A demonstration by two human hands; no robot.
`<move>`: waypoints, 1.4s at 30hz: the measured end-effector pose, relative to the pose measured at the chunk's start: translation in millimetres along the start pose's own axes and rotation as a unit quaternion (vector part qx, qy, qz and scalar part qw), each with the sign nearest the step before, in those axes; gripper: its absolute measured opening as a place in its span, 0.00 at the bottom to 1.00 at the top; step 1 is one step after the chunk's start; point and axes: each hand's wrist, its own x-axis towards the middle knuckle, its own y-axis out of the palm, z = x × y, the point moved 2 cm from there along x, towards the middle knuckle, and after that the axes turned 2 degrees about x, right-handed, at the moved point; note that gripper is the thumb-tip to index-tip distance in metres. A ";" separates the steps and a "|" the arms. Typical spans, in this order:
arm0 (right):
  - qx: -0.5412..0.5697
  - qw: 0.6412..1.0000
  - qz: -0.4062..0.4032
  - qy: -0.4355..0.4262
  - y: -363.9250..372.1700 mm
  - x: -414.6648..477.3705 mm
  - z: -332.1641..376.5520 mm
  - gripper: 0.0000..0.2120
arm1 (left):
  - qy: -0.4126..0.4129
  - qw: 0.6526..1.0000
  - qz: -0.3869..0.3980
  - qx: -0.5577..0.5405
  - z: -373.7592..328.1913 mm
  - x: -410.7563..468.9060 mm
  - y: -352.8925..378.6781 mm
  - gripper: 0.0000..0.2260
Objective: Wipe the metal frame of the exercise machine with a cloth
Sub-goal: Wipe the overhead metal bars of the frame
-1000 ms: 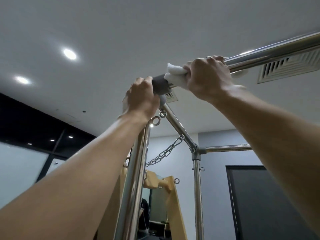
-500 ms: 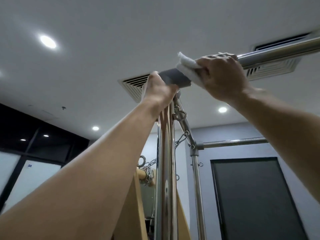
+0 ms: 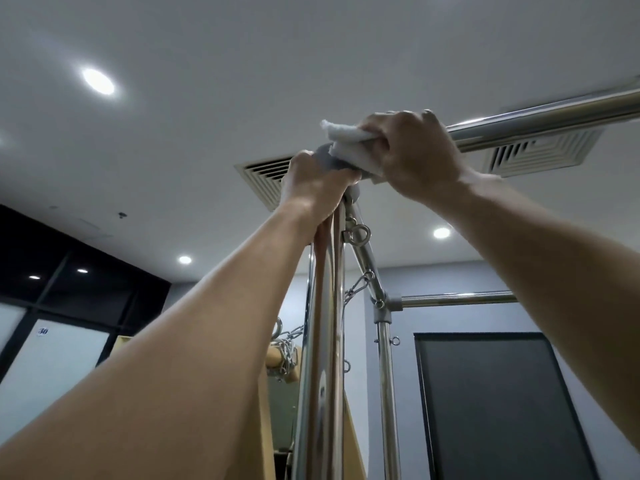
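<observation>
At the upper corner of the metal frame (image 3: 323, 341), the right hand (image 3: 412, 157) clamps a white cloth (image 3: 343, 138) around the top bar (image 3: 540, 117), just beside the grey joint (image 3: 330, 161). Its fingers hide much of the cloth. The left hand (image 3: 318, 183) grips the joint, fingertips out of sight. The picture's right edge cuts off the bar.

The cloth (image 3: 341, 136) in my right hand (image 3: 412, 157) is white, soft and fuzzy-looking, with a matt surface. The top bar (image 3: 540, 119) it wraps is polished metal, smooth and mirror-glossy. So are the 2 uprights, the near post (image 3: 322, 358) and the far post (image 3: 386, 393). The corner joint (image 3: 327, 160) under my left hand (image 3: 311, 181) is matt grey, plastic or painted metal; I cannot tell which. The chain (image 3: 287, 351) is shiny metal, and the dowel (image 3: 272, 362) it wraps looks like pale, smooth wood. The ceiling (image 3: 311, 46) is matt.
</observation>
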 end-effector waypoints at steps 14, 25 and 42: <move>-0.008 0.999 -0.002 -0.045 11.5 12.0 20.7 0.11 | 0.101 0.973 0.161 -0.127 31.3 17.7 1.2 0.06; -0.060 0.996 0.049 0.032 37.5 27.8 53.7 0.09 | 0.082 0.959 0.191 -0.191 55.0 23.0 -4.1 0.16; -0.156 0.984 0.078 -0.023 36.9 14.6 81.9 0.08 | 0.059 0.945 0.203 -0.249 74.2 -10.4 -8.1 0.12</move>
